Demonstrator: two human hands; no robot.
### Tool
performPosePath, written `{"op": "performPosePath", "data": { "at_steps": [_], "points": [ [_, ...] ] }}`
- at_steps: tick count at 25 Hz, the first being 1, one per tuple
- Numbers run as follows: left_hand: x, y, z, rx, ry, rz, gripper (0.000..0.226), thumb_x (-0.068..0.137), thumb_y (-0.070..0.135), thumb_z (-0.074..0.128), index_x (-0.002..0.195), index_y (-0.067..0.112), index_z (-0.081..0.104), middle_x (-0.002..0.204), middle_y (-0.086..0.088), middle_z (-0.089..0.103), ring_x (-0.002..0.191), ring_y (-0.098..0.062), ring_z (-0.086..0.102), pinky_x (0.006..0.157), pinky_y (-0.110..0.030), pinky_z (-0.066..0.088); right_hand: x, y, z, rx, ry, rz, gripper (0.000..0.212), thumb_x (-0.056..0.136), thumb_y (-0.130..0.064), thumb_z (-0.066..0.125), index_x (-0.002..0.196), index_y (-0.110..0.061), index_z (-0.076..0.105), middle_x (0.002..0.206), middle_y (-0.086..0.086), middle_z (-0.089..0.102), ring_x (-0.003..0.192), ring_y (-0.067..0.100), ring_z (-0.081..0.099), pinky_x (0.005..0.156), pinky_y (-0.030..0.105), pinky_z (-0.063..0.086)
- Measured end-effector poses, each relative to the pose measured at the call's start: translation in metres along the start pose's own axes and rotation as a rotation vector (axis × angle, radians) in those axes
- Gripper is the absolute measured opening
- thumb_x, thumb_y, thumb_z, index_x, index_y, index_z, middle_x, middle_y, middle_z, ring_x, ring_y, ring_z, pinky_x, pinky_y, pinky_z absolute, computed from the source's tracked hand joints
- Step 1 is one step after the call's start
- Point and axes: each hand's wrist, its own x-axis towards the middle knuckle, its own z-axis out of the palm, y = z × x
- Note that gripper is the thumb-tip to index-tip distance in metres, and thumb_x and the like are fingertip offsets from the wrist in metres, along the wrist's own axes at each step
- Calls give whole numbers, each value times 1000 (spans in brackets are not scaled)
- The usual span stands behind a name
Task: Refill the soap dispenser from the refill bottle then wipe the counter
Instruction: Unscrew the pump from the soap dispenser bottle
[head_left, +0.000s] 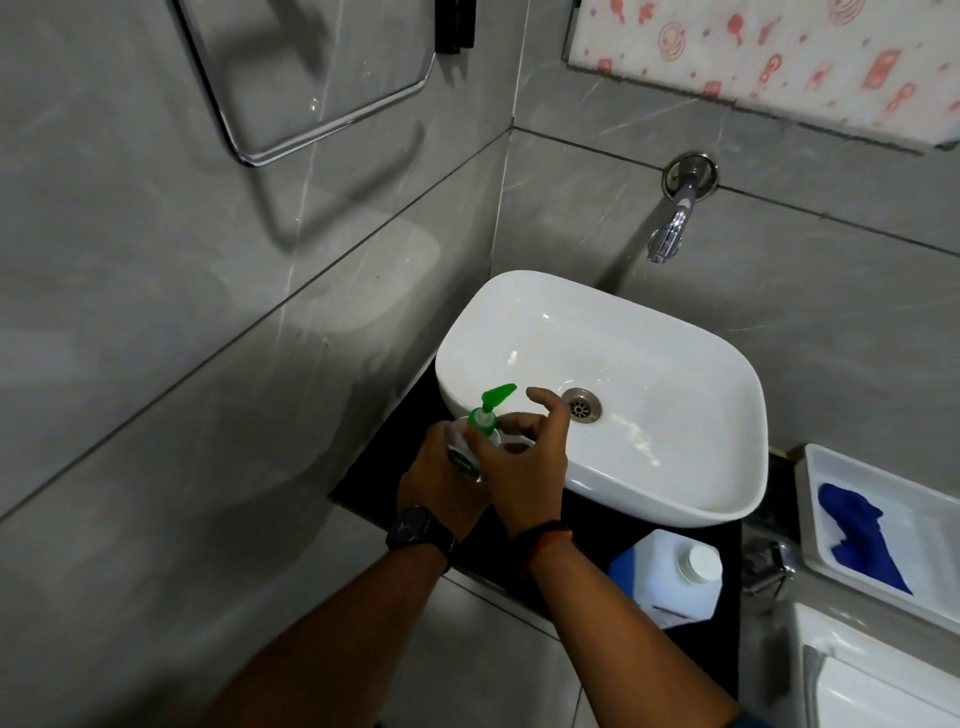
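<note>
Left hand holds soap dispenser; right hand pinches its green pump.

Both hands cover most of the dispenser: the left hand hides its lower body, the right hand its near side, so only part of a label shows, too blurred to read. The counter lies mostly under the basin. The tray and cloth run toward the right edge. The refill bottle label is perhaps printed; too small to tell.
</note>
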Motion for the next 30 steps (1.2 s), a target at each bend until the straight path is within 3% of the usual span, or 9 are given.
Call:
{"op": "performPosePath", "data": {
  "at_steps": [4, 8, 11, 15, 18, 22, 25, 30],
  "points": [
    [1, 1, 2, 10, -16, -35, 60, 66, 61, 50, 111, 21, 46, 102, -2, 64, 87, -26, 65, 67, -27, 42, -2, -1, -1, 23, -11, -27, 64, 68, -34, 81, 118, -31, 41, 97, -11, 68, 82, 2, 66, 63, 14, 50],
    [1, 4, -2, -24, -15, -64, 61, 61, 66, 44, 107, 26, 45, 99, -1, 64, 85, -25, 64, 68, -30, 47, -2, -2, -3, -1, -6, -28, 52, 67, -21, 86, 105, -30, 51, 81, -16, 68, 75, -1, 64, 59, 11, 47],
    [1, 4, -3, 10, -7, -50, 56, 65, 62, 45, 106, 24, 46, 100, -3, 64, 86, -29, 64, 66, -29, 42, -3, -3, -3, -35, -26, -74, 47, 70, -21, 82, 106, -23, 53, 93, -12, 67, 87, 2, 64, 66, 15, 49],
    [1, 0, -2, 11, -16, -76, 51, 69, 57, 52, 107, 24, 46, 99, 0, 64, 85, -25, 65, 65, -27, 42, -3, -4, -2, -91, -7, -86, 31, 71, -18, 82, 96, -23, 65, 94, -3, 68, 87, 14, 64, 72, 26, 52],
    [2, -1, -1, 56, -42, -52, 43, 76, 47, 60, 108, 24, 44, 99, 3, 62, 87, -23, 64, 67, -26, 43, -4, -4, 0, -110, -39, -81, 38, 72, -25, 79, 106, -20, 65, 104, -4, 67, 98, 14, 61, 79, 27, 51],
    [2, -3, -1, 0, -9, -51, 44, 71, 46, 64, 107, 28, 45, 96, 6, 63, 82, -21, 64, 64, -25, 41, 0, -8, 2, -146, 43, -66, 28, 71, -15, 83, 95, -15, 68, 91, -1, 69, 86, 17, 63, 75, 34, 51],
    [3, -7, 2, 10, 26, -26, 55, 62, 47, 70, 106, 25, 46, 93, 3, 64, 82, -24, 65, 63, -24, 41, 6, -28, 0, -50, 106, -128, 33, 73, -9, 80, 98, -23, 64, 91, -11, 67, 85, 8, 63, 74, 28, 52],
    [12, -15, -2, -81, 132, -164, 71, 49, 50, 79, 101, 33, 35, 82, 14, 49, 68, -17, 56, 57, -18, 40, 29, -73, -4, 252, 226, -258, 37, 75, -5, 76, 102, -27, 63, 94, -2, 69, 87, 19, 65, 77, 32, 52]
  ]
}}
